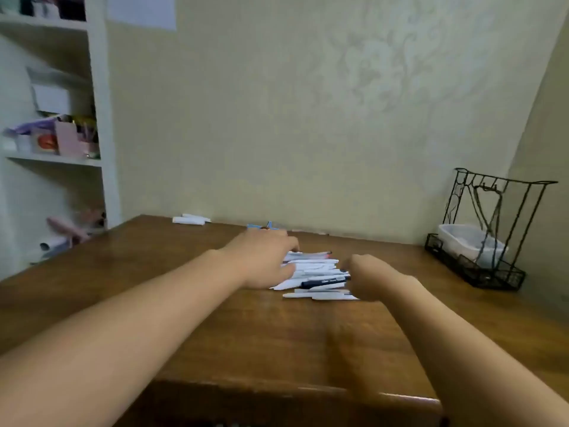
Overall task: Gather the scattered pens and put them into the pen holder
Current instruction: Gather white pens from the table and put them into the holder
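Note:
A pile of several pens (314, 272), mostly white with one dark blue pen (323, 282), lies in the middle of the wooden table (261, 340). My left hand (264, 260) covers the pile's left end, fingers bent over the far side and thumb on the near side. My right hand (369, 277) is curled against the pens' right ends, and its fingertips are hidden. Two more white pens (191, 219) lie at the table's back left edge. A black wire rack (480, 272) with a clear plastic tub (462, 238) inside stands at the right.
A small blue object (261, 225) peeks out behind my left hand by the wall. White shelves (61, 161) with boxes and clutter stand to the left of the table. The table's near edge (308, 386) runs below my forearms.

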